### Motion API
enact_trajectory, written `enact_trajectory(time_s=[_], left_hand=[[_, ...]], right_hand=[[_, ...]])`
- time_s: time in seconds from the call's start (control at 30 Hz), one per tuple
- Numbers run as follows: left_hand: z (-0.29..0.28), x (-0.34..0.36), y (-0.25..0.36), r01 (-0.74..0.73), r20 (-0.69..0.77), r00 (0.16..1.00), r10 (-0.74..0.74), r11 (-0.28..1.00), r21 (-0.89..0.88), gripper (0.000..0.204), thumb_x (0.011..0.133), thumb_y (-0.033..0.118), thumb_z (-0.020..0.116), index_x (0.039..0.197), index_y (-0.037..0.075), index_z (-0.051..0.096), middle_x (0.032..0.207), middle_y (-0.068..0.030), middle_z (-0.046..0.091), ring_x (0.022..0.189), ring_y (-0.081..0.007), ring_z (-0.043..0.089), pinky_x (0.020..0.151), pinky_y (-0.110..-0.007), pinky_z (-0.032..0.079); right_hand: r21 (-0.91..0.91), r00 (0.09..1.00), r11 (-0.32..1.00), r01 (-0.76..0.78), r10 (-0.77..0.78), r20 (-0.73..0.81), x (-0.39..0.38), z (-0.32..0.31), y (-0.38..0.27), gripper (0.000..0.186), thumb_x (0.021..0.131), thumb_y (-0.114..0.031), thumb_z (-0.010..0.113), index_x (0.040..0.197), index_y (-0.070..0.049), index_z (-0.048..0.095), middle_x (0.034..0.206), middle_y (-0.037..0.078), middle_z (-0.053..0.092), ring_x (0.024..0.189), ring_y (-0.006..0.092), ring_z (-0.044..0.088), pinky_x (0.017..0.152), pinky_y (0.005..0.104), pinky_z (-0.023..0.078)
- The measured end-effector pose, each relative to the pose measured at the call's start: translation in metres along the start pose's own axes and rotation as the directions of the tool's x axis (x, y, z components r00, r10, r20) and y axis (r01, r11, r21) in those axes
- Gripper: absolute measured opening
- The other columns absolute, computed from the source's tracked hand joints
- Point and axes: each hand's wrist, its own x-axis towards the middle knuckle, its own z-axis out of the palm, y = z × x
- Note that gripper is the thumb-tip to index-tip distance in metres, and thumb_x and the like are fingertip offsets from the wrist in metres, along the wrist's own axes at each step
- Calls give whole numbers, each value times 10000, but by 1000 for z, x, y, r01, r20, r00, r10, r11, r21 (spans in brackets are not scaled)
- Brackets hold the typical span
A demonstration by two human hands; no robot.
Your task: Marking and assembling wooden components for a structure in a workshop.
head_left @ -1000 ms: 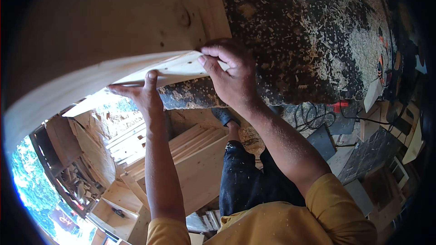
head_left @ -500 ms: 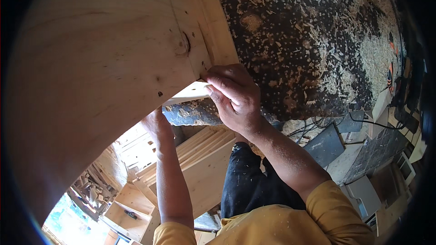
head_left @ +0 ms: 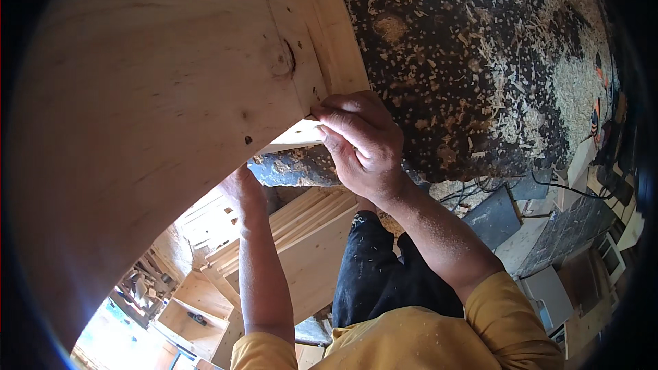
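A large pale plywood panel (head_left: pixel 157 62) with knots fills the upper left, with a narrower board (head_left: pixel 325 27) along its right side. My right hand (head_left: pixel 360 140) pinches the panel’s lower right corner, where a pale piece (head_left: pixel 295 133) shows beneath. My left hand (head_left: pixel 240 185) is under the panel’s lower edge, its fingers hidden behind the wood. A dark, speckled work surface (head_left: pixel 473 55) strewn with shavings lies to the right of the panel.
An orange-handled tool (head_left: pixel 595 120) lies at the surface’s far right. Below are stacked boards (head_left: pixel 288 233), an open wooden box (head_left: pixel 202 301), a black cable (head_left: pixel 576 188), grey sheets (head_left: pixel 492 218) and offcuts (head_left: pixel 137 284). My legs (head_left: pixel 367 267) stand between these.
The panel’s lower edge has swung downward and now covers the fingers of my left hand. My right hand has moved slightly right and down with the corner, mostly in the first half second.
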Motion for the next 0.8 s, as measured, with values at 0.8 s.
enact_trajectory(time_s=[0.8], left_hand=[[-5,4,-8,-5,-95,995,30,966,257,1318,665,601,704,1388,-44,-189,1478,-242,-167,1394,-310,-80,1119,-424,-9]], right_hand=[[-12,998,1000,-11,10,-62,2,3,-4,111,750,-7,667,853,-27,632,804,81,625,810,229,589,706,339,488]])
